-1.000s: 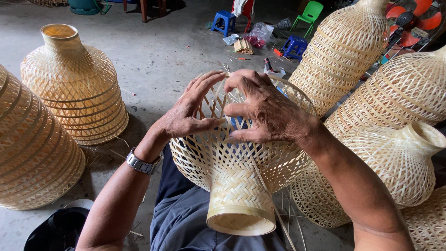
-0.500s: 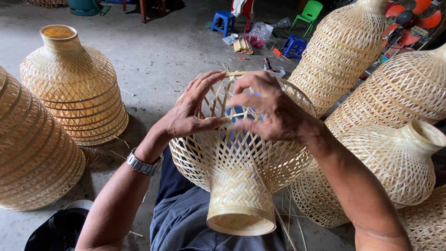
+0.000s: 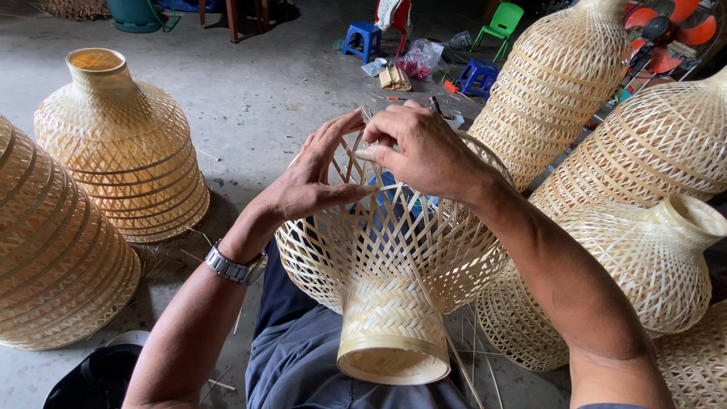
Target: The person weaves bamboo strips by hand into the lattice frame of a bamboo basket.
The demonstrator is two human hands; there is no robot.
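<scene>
A half-woven bamboo lampshade [image 3: 386, 265] lies on my lap, its narrow neck toward me and its open wide end facing away. My left hand [image 3: 314, 178] presses on the upper left of the weave, fingers spread over the loose strips. My right hand [image 3: 420, 148] sits on the top rim, fingers pinching a thin bamboo strip. A metal watch [image 3: 235, 266] is on my left wrist.
Finished woven shades stand around me: two on the left [image 3: 125, 148] [image 3: 49, 257], three on the right [image 3: 556, 79] [image 3: 651, 140] [image 3: 644, 265]. Small blue stools [image 3: 362, 36] [image 3: 478, 74], a green chair [image 3: 503, 19] and scraps lie on the concrete floor beyond. A dark cap [image 3: 95, 375] rests at lower left.
My right hand has shifted up and back along the rim, drawing a strip, and my left fingers have slid slightly along the weave. The shade stays on my lap.
</scene>
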